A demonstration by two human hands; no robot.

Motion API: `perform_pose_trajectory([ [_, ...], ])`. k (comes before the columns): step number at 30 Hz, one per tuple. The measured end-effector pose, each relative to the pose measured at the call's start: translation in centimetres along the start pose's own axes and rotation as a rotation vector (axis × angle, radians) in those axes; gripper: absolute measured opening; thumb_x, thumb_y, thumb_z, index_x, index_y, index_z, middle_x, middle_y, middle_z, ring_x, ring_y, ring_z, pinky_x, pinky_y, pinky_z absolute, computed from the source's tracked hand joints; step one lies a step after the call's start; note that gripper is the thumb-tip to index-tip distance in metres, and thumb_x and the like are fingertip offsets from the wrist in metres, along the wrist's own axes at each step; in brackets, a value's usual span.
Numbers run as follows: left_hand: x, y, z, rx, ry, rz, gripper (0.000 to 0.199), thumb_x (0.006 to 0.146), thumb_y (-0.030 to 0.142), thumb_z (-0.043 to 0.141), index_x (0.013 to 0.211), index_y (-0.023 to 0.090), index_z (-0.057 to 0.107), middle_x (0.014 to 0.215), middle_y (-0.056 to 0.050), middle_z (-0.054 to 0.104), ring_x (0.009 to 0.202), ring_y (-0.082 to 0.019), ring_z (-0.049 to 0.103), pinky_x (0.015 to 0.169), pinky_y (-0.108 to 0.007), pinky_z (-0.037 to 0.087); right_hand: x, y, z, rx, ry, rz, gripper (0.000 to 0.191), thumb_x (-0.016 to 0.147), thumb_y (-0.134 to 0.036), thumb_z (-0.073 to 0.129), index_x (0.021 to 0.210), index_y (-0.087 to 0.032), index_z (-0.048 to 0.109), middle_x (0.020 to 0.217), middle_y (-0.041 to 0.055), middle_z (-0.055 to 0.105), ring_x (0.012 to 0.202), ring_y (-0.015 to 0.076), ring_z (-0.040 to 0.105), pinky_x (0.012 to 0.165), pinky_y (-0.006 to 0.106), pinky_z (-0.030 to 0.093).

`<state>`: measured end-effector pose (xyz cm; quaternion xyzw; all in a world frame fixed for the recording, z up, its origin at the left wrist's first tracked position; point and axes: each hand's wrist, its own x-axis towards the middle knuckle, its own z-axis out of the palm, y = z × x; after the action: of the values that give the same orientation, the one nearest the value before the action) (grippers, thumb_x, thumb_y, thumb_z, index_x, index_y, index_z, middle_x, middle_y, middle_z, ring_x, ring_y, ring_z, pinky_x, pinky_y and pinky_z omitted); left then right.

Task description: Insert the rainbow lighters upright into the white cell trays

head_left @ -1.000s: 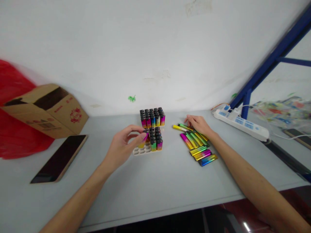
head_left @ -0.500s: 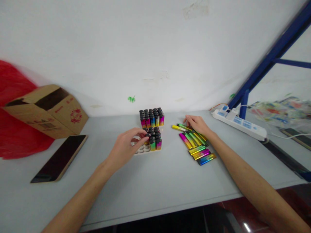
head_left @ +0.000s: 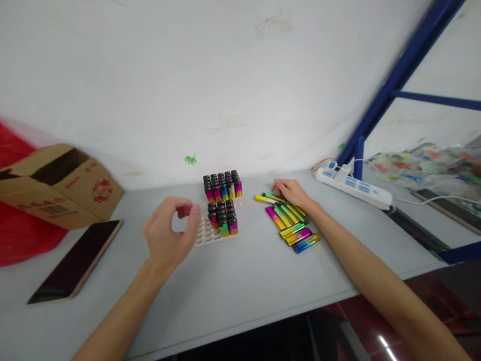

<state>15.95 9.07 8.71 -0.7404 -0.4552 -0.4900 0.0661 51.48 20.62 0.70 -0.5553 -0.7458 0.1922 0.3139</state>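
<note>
My left hand is raised over the front left of a pale tray with round-edged slots. Its thumb and forefinger curve toward each other in a loose ring, and I see nothing between them. A block of upright lighters with black tops and shiny coloured bodies stands in the tray's right part. My right hand rests at the back of a spread of lying lighters, its fingers loosely bent beside a green one. The undersides of those fingers are hidden.
Behind the tray stands another block of upright lighters. A phone and a cardboard box are at left, with a red bag behind. At right lie a power strip, a blue frame and another phone.
My left hand has moved off the lighters in the tray, to the left and up from them, its fingers now free. My right hand stays by the lying lighters. The camera has turned slightly right.
</note>
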Motion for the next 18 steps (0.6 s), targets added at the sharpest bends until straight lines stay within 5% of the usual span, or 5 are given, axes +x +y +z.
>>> perform_pose_trajectory([
  [3,-0.1,3.2,1.0,-0.092,-0.035,0.120,0.014,0.095,0.019,0.054,0.083,0.023,0.057,0.075,-0.001,0.061,0.068,-0.018,0.057,0.070,-0.032,0.048,0.1,0.1,0.1,0.017,0.008,0.005,0.069,0.105,-0.064,0.028,0.085,-0.018,0.075,0.069,0.0037,0.072,0.062,0.0170,0.064,0.067,0.028,0.045],
  [7,-1.5,7.2,5.6,-0.195,-0.511,0.273,0.017,0.098,0.015,0.050,0.100,0.021,0.065,0.099,-0.007,0.070,0.097,-0.021,0.066,0.091,-0.036,0.055,0.1,-0.1,0.5,0.043,0.041,0.018,0.073,0.106,-0.066,0.026,0.084,-0.017,0.076,0.066,0.0040,0.072,0.061,0.0175,0.065,0.069,0.029,0.047],
  [9,-2.2,8.1,8.3,-0.150,-0.632,0.320,0.022,0.098,0.017,0.050,0.114,0.018,0.066,0.115,-0.011,0.069,0.113,-0.026,0.064,0.100,-0.041,0.054,0.0,-0.4,0.8,0.055,0.061,0.022,0.075,0.106,-0.066,0.023,0.083,-0.017,0.075,0.066,0.0041,0.072,0.062,0.0175,0.066,0.071,0.029,0.048],
  [14,-2.0,7.3,13.4,0.032,-0.658,0.236,0.048,0.091,0.008,0.050,0.139,0.008,0.054,0.146,-0.022,0.056,0.140,-0.032,0.050,0.120,-0.050,0.041,0.1,-1.1,1.8,0.105,0.075,0.012,0.077,0.105,-0.070,0.021,0.083,-0.018,0.075,0.069,0.0045,0.074,0.066,0.0179,0.069,0.074,0.029,0.050],
  [18,-0.8,6.0,15.3,0.175,-0.712,0.211,0.053,0.090,0.000,0.042,0.142,0.007,0.051,0.148,-0.026,0.055,0.141,-0.032,0.050,0.117,-0.053,0.041,0.3,-1.1,2.0,0.152,0.077,0.020,0.080,0.104,-0.072,0.019,0.084,-0.018,0.075,0.067,0.0050,0.074,0.065,0.0183,0.070,0.073,0.029,0.052],
])
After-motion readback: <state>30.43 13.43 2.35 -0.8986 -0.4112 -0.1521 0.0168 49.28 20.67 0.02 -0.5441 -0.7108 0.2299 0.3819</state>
